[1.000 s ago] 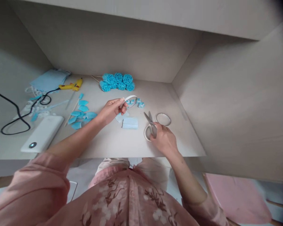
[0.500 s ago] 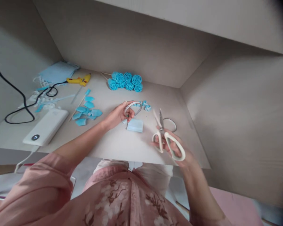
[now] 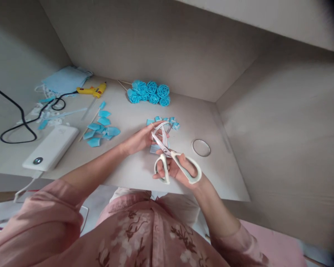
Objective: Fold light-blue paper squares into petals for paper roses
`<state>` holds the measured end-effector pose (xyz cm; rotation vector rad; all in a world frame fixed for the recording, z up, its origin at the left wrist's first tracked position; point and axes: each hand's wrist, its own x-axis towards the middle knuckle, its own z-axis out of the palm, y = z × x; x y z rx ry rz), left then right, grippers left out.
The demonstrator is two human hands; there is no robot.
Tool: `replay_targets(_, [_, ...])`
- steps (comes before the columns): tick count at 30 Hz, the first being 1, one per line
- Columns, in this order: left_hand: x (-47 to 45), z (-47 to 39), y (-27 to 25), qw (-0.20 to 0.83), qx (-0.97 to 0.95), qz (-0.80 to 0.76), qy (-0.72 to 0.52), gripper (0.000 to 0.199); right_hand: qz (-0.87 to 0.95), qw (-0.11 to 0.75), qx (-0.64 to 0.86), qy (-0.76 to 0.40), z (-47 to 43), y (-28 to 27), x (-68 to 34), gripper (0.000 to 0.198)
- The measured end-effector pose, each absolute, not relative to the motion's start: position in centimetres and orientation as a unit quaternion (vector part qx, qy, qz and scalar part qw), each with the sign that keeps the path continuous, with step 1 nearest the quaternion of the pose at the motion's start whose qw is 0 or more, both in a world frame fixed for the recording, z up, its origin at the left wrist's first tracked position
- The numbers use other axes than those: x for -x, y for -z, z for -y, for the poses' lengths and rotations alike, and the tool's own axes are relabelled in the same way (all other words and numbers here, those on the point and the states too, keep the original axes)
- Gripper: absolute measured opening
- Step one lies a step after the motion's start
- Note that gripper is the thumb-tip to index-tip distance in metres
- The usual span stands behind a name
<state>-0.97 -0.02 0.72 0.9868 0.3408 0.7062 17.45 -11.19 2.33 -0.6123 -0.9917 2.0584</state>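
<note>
My left hand (image 3: 143, 140) has its fingers closed on a thin white ring (image 3: 157, 128), which looks like a narrow tape roll. In my right hand (image 3: 183, 173) are white-handled scissors (image 3: 165, 150), with the thumb and fingers through the loops. Their blades are spread and overlap the ring in view; whether they touch it I cannot tell. Below them a light blue fabric piece (image 3: 154, 149) lies on the table, partly hidden. Small folded blue pieces (image 3: 176, 126) lie just behind the ring. A second thin ring (image 3: 201, 147) rests flat to the right.
Several blue fabric roses (image 3: 151, 92) lie at the back. Blue petal pieces (image 3: 94, 142) and a thin stick are on the left. Farther left are a yellow glue gun (image 3: 91, 90), its black cord (image 3: 22, 115), stacked masks (image 3: 65, 79) and a white power bank (image 3: 51, 146).
My right hand has brought the scissors left, up to the ring in my left hand. The second ring and more of the folded blue pieces now show.
</note>
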Motion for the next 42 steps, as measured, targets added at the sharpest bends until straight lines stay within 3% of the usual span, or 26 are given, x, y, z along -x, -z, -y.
replay_targets(13, [1.1, 0.7, 0.3, 0.786, -0.519, -0.11, -0.318, 0.067, 0.375, 0.401, 0.244, -0.8, 9.3, -2.3, -16.4, 0.056])
replay_targets(17, [1.4, 0.6, 0.0, 0.78, -0.528, -0.112, -0.317, 0.057, 0.358, 0.405, 0.252, -0.803, 9.7, -2.6, -16.6, 0.045])
replay_targets(23, [1.5, 0.5, -0.2, 0.784, -0.505, -0.136, -0.336, 0.033, 0.327, 0.415, 0.254, -0.81, 10.0, -2.6, -17.0, 0.046])
replay_targets(28, [1.7, 0.4, -0.5, 0.791, -0.51, -0.084, -0.327, 0.032, 0.319, 0.418, 0.233, -0.818, 10.0, -2.9, -17.2, 0.042])
replay_targets(32, [1.8, 0.5, -0.6, 0.736, -0.561, -0.165, -0.341, 0.027, 0.334, 0.412, 0.246, -0.812, 10.1, -2.6, -17.0, 0.044])
replay_targets(35, [1.7, 0.8, -0.7, 0.705, -0.578, -0.215, -0.35, 0.036, 0.367, 0.407, 0.252, -0.798, 10.4, -2.0, -16.6, 0.046])
replay_targets(42, [1.2, 0.8, -0.6, 0.698, -0.555, -0.284, -0.352, 0.037, 0.487, 0.339, 0.218, -0.775, 11.2, -1.8, -15.5, 0.058])
